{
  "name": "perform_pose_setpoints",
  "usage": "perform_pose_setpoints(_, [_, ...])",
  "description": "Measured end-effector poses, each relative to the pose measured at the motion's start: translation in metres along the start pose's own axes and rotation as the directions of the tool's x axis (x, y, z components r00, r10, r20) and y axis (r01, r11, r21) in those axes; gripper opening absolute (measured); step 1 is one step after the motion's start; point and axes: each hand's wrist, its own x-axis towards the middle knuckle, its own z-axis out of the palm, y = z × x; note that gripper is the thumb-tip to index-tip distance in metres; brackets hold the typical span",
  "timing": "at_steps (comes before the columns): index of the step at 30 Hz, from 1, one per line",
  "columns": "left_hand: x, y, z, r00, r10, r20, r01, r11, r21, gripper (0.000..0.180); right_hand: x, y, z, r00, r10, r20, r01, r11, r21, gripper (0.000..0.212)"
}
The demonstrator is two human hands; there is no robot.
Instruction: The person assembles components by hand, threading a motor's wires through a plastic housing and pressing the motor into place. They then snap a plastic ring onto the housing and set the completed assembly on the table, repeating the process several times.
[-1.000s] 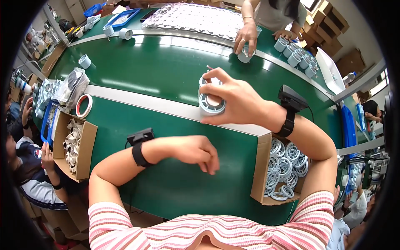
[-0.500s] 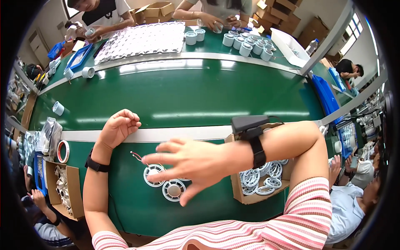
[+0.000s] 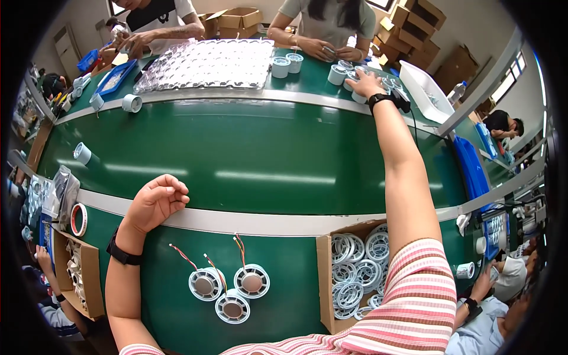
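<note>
My right arm reaches far across the table, and my right hand (image 3: pixel 365 84) is over the group of light-blue cups (image 3: pixel 338 74) at the far right. Its fingers are spread on or just above them; whether it grips one is hidden. My left hand (image 3: pixel 160 202) rests at the near metal rail, fingers curled in, with nothing visible in them. Between my arms lie three round light-blue speakers (image 3: pixel 232 306), touching or nearly so, their grey round backs up and thin wires sticking out.
A cardboard box (image 3: pixel 325 278) of light-blue rings stands beside my right arm. Left are a box of white parts (image 3: pixel 90 278) and a tape roll (image 3: pixel 78 219). Across the rail lie a clear blister tray (image 3: pixel 204 65), a white bin (image 3: pixel 423 89) and a lone cup (image 3: pixel 82 153). Two people work opposite.
My right hand has moved from over the speakers out to the far cups, uncovering all three speakers and more of the ring box. My left hand has barely moved.
</note>
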Motion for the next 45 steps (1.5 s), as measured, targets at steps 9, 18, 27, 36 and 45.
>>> perform_pose_setpoints(9, [0.001, 0.011, 0.010, 0.999, 0.006, -0.052, -0.003, 0.999, 0.043, 0.010, -0.032, -0.008, 0.011, 0.989, -0.120, -0.085, 0.122, 0.992, 0.015, 0.080])
perform_pose_setpoints(18, [0.000, 0.002, 0.003, 1.000, 0.015, 0.016, -0.016, 0.999, 0.034, 0.014, -0.074, -0.031, -0.007, 0.998, -0.066, -0.022, 0.068, 0.991, 0.116, 0.094])
perform_pose_setpoints(27, [0.005, 0.007, 0.002, 0.999, -0.001, 0.041, -0.001, 0.998, 0.055, 0.016, -0.228, -0.081, -0.050, 0.775, -0.622, -0.115, 0.630, 0.745, 0.220, 0.064])
perform_pose_setpoints(36, [0.000, 0.006, 0.006, 0.999, 0.040, 0.031, -0.041, 0.999, 0.032, 0.015, -0.384, -0.152, -0.068, 0.179, -0.981, -0.075, 0.908, 0.135, 0.396, 0.065])
perform_pose_setpoints(45, [0.001, 0.004, 0.002, 0.999, 0.023, 0.047, -0.025, 0.999, 0.031, 0.015, -0.354, -0.141, -0.076, 0.212, -0.947, -0.243, 0.798, 0.024, 0.602, 0.062])
